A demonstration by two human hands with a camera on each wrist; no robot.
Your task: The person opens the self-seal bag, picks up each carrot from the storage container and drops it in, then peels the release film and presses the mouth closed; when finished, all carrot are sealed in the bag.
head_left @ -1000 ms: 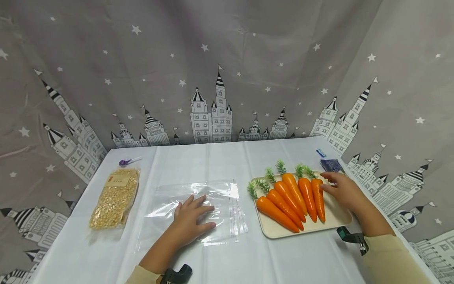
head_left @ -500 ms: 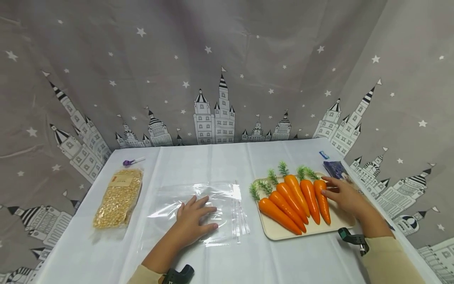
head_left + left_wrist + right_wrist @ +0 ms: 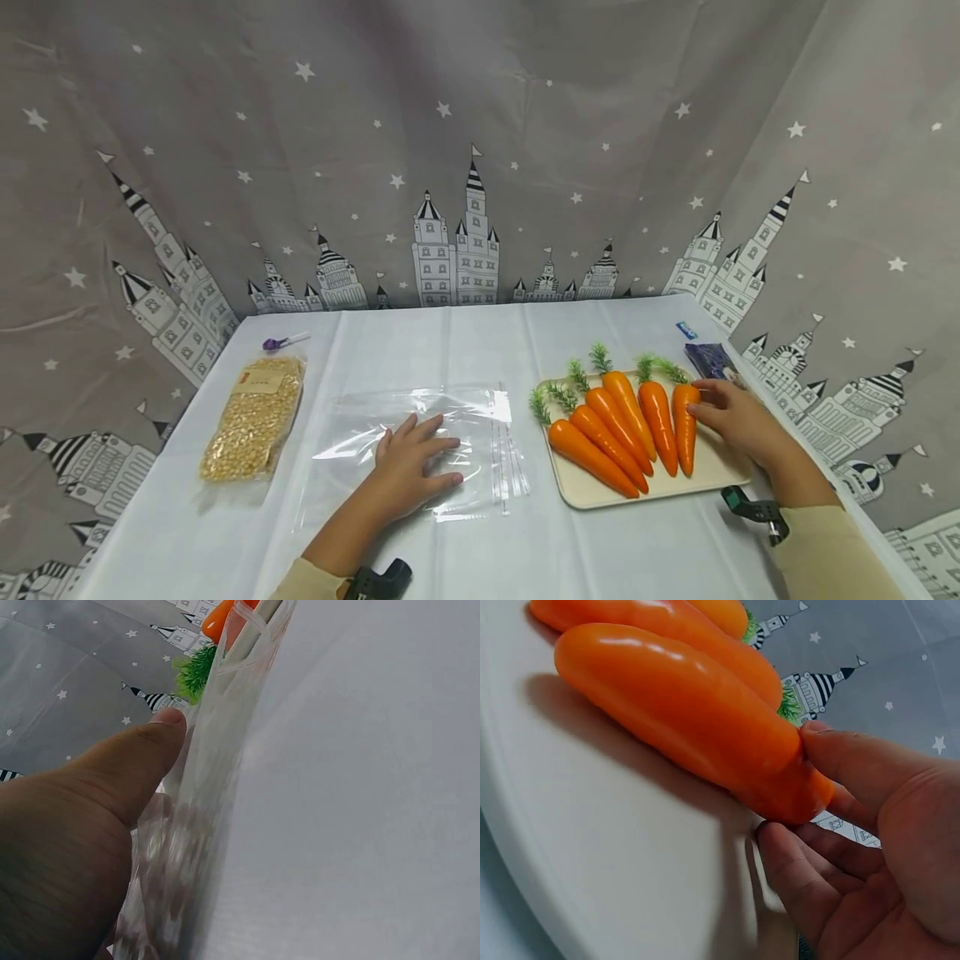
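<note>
A white counter [image 3: 480, 342] meets a grey curtain at its far edge. At centre, a clear zip bag [image 3: 450, 417] lies flat under the spread-fingered left hand [image 3: 412, 471]. The tray [image 3: 600, 496] sits near the right edge; there the right hand [image 3: 738, 417] grips the outermost carrot [image 3: 684, 425]. Bare cloth separates bag and tray.

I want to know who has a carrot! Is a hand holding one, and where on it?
Yes. The right hand pinches the rightmost carrot at its thick top end, by the green leaves. The left hand only lies flat on the plastic bag.
</note>
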